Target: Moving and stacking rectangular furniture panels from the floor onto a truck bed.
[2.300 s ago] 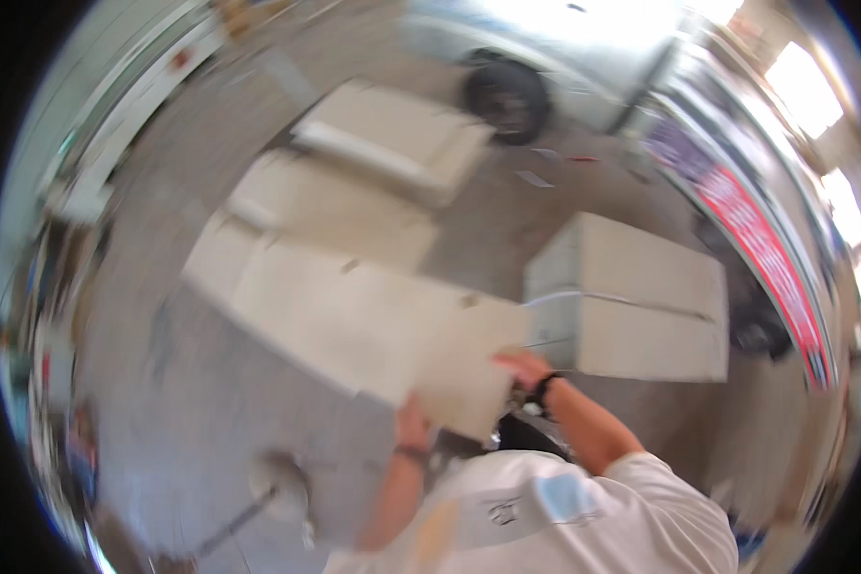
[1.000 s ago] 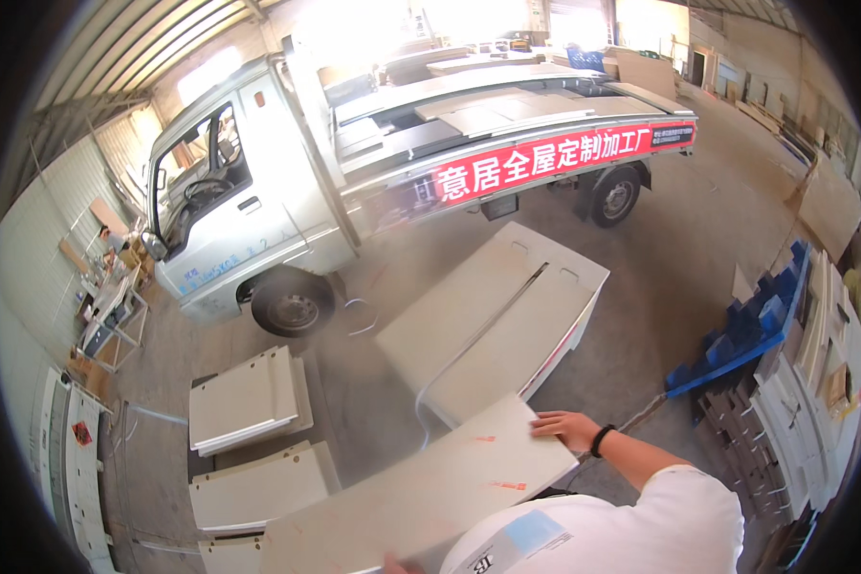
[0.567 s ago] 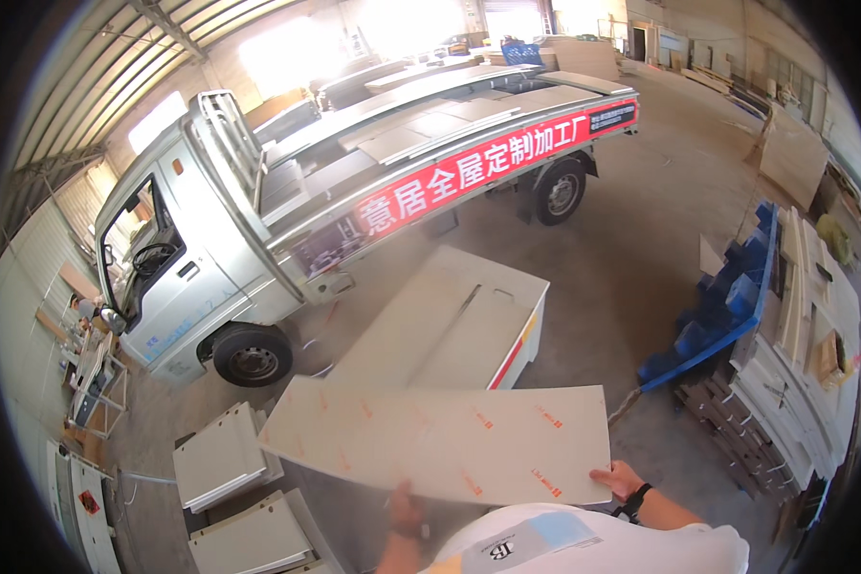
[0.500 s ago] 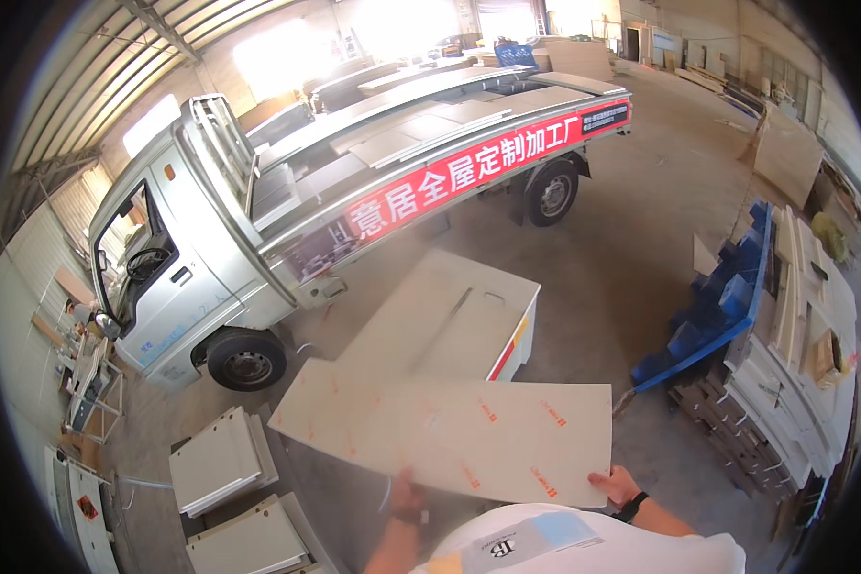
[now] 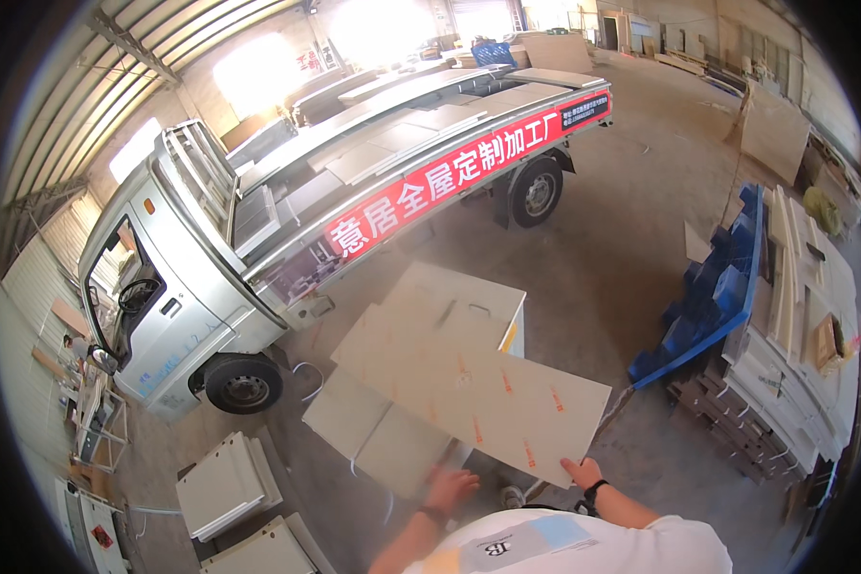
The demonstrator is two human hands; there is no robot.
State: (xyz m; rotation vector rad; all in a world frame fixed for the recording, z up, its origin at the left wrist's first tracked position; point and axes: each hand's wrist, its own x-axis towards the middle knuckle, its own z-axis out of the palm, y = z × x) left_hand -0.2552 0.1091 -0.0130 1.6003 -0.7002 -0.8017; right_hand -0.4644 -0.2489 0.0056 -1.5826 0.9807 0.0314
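Carrying step in hand: both hands, left (image 5: pixel 450 486) and right (image 5: pixel 581 473), grip the panel's (image 5: pixel 469 383) near edge; next calls for level support toward the truck (image 5: pixel 335 220) ahead.

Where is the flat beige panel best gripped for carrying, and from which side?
Probably by its near long edge, coming from the carrier's side. The panel is wide, thin and held roughly flat, so two hands spread along that edge should steady it. The right hand grips the near right corner; the left hand is at the near edge, blurred, so its grip cannot be told.
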